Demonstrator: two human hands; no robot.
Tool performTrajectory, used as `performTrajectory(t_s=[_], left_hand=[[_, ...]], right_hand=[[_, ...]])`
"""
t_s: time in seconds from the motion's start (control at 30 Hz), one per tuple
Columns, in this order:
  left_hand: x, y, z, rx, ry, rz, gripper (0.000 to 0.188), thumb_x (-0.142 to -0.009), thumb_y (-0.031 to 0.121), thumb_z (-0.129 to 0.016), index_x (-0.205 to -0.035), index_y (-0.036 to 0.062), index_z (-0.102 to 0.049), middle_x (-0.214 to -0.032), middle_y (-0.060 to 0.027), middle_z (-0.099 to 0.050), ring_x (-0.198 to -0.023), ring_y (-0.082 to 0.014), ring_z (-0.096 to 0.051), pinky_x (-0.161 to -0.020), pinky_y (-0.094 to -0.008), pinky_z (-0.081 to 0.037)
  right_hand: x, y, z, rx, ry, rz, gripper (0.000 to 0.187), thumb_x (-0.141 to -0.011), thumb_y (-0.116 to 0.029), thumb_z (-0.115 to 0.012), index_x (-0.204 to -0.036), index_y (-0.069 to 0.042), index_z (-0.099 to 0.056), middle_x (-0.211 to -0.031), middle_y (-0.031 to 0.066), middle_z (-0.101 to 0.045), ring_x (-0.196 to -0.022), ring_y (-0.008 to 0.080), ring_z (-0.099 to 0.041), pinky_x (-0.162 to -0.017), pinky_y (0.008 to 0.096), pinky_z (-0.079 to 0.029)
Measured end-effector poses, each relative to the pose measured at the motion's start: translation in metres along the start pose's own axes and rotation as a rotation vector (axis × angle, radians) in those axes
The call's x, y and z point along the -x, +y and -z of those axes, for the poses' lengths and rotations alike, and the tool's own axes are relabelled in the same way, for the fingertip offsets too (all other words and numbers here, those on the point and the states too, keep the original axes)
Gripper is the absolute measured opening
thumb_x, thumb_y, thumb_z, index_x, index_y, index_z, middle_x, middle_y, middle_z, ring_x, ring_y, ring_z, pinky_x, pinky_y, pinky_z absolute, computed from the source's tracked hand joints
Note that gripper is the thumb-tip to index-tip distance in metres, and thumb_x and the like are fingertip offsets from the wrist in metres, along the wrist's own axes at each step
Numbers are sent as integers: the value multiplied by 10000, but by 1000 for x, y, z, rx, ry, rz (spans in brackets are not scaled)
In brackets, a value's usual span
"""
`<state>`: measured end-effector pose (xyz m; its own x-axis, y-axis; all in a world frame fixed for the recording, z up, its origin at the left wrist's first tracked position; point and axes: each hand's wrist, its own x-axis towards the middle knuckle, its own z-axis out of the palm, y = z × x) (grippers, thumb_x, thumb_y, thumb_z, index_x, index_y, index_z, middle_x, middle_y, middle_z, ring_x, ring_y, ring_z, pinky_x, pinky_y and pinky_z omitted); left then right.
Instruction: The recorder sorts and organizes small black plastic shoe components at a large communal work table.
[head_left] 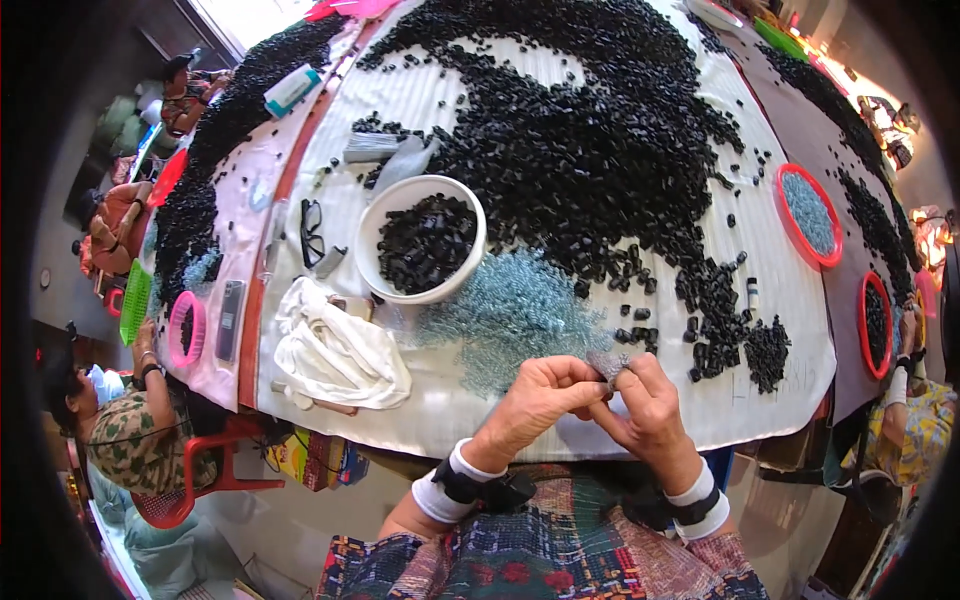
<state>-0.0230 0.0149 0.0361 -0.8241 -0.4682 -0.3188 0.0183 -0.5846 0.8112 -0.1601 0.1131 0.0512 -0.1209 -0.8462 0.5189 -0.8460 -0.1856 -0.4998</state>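
Note:
Near the table's front edge, my left hand [545,402] and my right hand [652,408] meet with fingertips pinched together. Between them is a small grey bundle [606,362], which rests in my right fingers; its kind is too small to tell. My left thumb and forefinger are closed at its lower end, and what they pinch is hidden. Just beyond my hands lies a heap of small, clear bluish pieces [520,305]. A white bowl [425,184] of black pieces stands at the heap's left. Loose black cylindrical pieces [590,150] cover much of the white cloth.
Left of my hands are a crumpled white cloth [335,350], eyeglasses [312,232] and grey strips [372,147]. A pile of finer black pieces [768,355] lies right. Red-rimmed baskets [782,205] stand on the right table. Other people sit at both side tables.

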Motion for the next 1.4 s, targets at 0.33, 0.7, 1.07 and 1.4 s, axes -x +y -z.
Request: performTrajectory(t_s=[0.33,0.7,1.07,1.4], left_hand=[[-12,60,66,230,432,-422,138,-903,177,-577,-926,40,-584,-810,-92,-646,-671,-145,-635,-548,-273,-546],[-7,57,72,309,411,-455,137,-920,186,-550,-899,52,-530,-718,-72,-607,-579,-133,-612,-477,-260,-537],[-5,-1,30,206,108,26,122,-893,97,-581,-984,16,-585,-819,-110,-650,-660,-137,-637,-556,-250,-548],[-15,-17,4,223,115,-4,163,-869,82,-616,-1009,15,-564,-901,-78,-649,-763,-134,-636,-637,-245,-541]], right_hand=[[7,27,8,-48,94,-251,276,-722,-40,-684,-968,33,-581,-859,162,-543,-734,305,-554,-633,357,-465],[11,61,1,76,164,-313,216,-723,62,-623,-930,13,-583,-837,145,-592,-749,289,-567,-641,350,-475],[-3,67,-25,442,-89,-105,229,-708,-71,-604,-935,-72,-572,-805,52,-568,-817,232,-529,-727,350,-371],[2,16,-17,111,93,-30,231,-659,-25,-672,-858,-21,-556,-843,123,-532,-782,300,-543,-729,410,-427]])
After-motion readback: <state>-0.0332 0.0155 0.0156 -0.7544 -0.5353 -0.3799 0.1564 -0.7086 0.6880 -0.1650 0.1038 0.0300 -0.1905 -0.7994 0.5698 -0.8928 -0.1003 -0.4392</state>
